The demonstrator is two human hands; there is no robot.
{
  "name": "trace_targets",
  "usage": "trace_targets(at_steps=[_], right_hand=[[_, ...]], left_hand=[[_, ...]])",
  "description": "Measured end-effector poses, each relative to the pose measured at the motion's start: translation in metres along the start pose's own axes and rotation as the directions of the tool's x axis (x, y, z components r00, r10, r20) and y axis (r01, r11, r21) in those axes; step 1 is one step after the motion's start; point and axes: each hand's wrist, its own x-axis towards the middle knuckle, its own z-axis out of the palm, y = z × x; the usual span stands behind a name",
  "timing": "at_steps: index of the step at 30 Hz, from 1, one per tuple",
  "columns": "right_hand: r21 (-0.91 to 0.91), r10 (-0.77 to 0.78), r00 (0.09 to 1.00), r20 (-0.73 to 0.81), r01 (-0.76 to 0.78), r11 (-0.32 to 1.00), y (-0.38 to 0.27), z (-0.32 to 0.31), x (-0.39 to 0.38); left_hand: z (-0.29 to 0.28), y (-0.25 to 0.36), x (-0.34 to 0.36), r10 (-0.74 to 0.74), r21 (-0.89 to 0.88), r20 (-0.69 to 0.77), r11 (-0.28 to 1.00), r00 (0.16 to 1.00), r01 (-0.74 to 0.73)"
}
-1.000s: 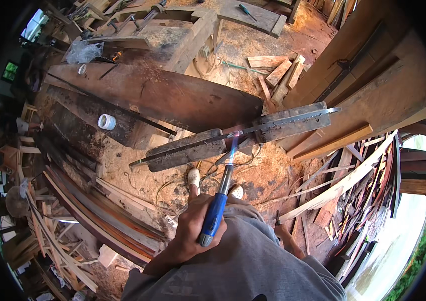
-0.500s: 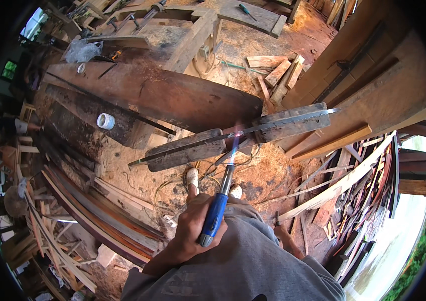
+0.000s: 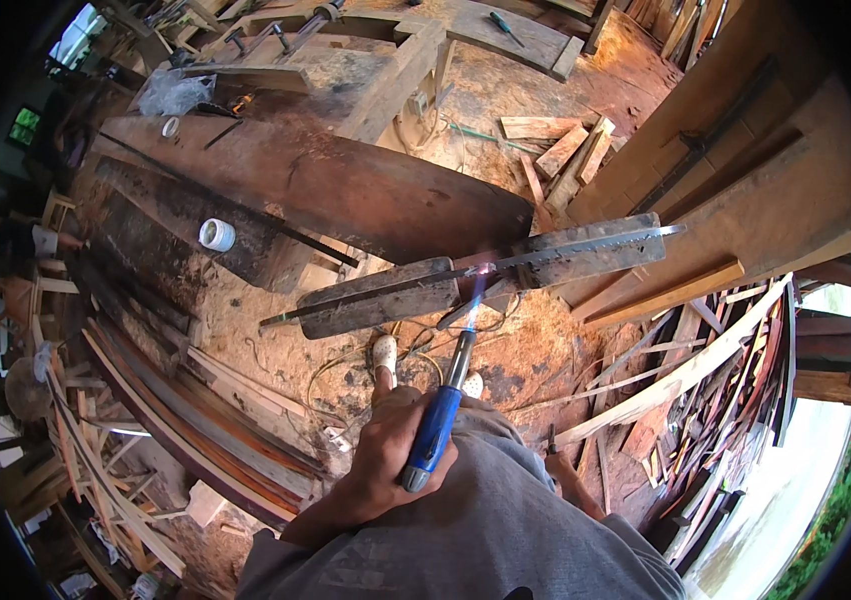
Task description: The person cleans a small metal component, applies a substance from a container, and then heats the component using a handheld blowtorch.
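My left hand (image 3: 397, 445) is wrapped round a blue gas torch (image 3: 435, 428), its metal nozzle pointing away from me. A blue-violet flame (image 3: 477, 300) runs from the nozzle to the middle of a long toothed saw blade (image 3: 585, 247). That blade lies across two dark wooden blocks (image 3: 375, 297) with a gap between them, and the flame meets it at the gap. Lower down at my right side, my right hand (image 3: 567, 474) is closed on a thin dark piece (image 3: 551, 438) that sticks up from the fingers; its kind is too small to make out.
Behind the blade lies a wide dark plank (image 3: 345, 180). A white tub (image 3: 216, 235) stands left. Large boards (image 3: 795, 210) lean at right, above piled wood strips (image 3: 715, 400). Stacked long planks (image 3: 195, 420) fill the left. Cables (image 3: 320, 385) lie on the sawdust floor near my shoes.
The view has shifted slightly. The torch stays in my left hand with its flame still on the blade's middle, and my right hand remains at my side.
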Motion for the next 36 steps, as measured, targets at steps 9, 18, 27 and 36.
trace_targets(at_steps=[9, 18, 27, 36], right_hand=[[-0.291, -0.169, 0.983, 0.065, 0.181, 0.940, 0.004, 0.006, 0.006], [0.145, 0.091, 0.994, -0.058, -0.082, 0.986, 0.006, 0.008, 0.005], [0.023, 0.067, 0.996, -0.051, -0.066, 0.998, 0.002, 0.004, -0.003], [0.307, 0.105, 0.994, -0.029, -0.091, 0.947, 0.015, 0.016, 0.013]], left_hand=[[-0.003, -0.001, -0.001, 0.005, -0.003, 0.023, 1.000, 1.000, -0.005], [-0.002, 0.000, -0.001, 0.065, 0.061, 0.051, 0.996, 0.997, -0.068], [-0.001, -0.001, -0.001, 0.070, 0.060, 0.033, 0.996, 0.997, -0.072], [-0.001, 0.003, -0.001, -0.007, -0.006, 0.038, 1.000, 0.999, 0.008]])
